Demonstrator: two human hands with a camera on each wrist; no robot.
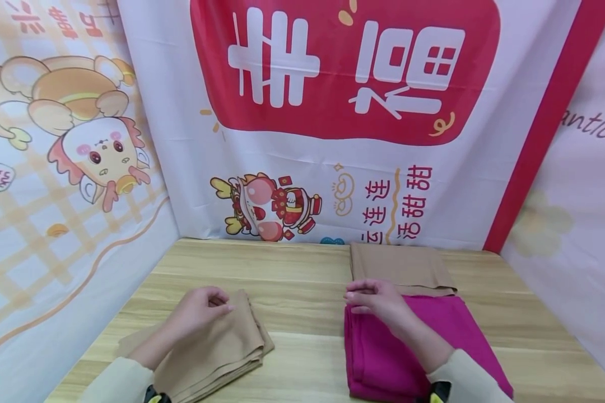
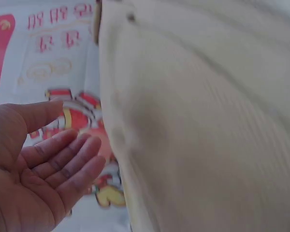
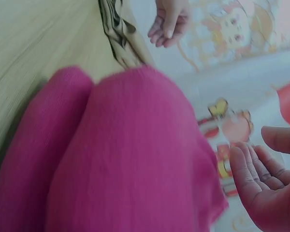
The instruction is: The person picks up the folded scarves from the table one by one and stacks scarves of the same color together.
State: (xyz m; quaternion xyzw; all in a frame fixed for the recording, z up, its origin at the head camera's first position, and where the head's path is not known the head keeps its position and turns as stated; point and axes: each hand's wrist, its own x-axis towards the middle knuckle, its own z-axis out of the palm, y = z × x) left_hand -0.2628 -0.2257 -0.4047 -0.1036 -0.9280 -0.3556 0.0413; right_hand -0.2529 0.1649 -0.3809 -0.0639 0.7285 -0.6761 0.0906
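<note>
At the left, a stack of folded tan cloth lies on the table. My left hand hovers over it, fingers loosely bent with nothing between them. In the left wrist view that hand shows an empty palm beside the blurred tan cloth. On the right sits a folded magenta cloth pile. Above its left part is my right hand, relaxed and holding nothing. The right wrist view has this hand apart from the magenta fabric, palm visible.
Behind the magenta pile, another folded tan cloth lies against the back of the wooden table. Bare tabletop separates the two piles. Printed fabric sheets hang at the back, left and right.
</note>
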